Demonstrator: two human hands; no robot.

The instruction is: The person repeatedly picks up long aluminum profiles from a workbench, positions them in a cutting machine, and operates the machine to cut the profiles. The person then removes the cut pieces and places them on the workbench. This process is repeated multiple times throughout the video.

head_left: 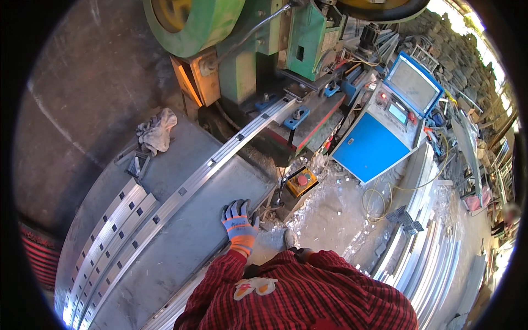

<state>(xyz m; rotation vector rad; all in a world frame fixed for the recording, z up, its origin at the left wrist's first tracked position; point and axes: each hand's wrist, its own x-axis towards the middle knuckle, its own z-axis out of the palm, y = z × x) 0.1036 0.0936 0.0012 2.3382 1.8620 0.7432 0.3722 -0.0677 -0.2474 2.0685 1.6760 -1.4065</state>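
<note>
My left hand (240, 225), in a grey, blue and orange work glove, lies with its fingers stretched out on the grey metal table (203, 201), near the right edge. It holds nothing. Left of it, a long silvery metal bar (190, 184) with a row of square holes runs across the table, its far end under the green press (311, 47). Of my right hand (302, 254) only a small dark part shows, close against my body; its fingers are hidden. Several similar punched bars (113, 231) lie side by side at the table's left.
A crumpled grey cloth (157, 131) and a short metal piece (138, 165) lie on the table. A yellow box with a red button (302, 182) stands beyond my hand. A blue-and-white control cabinet (375, 137) is at the right. Stacked metal bars (421, 247), a hose (385, 206) and scraps cover parts of the floor.
</note>
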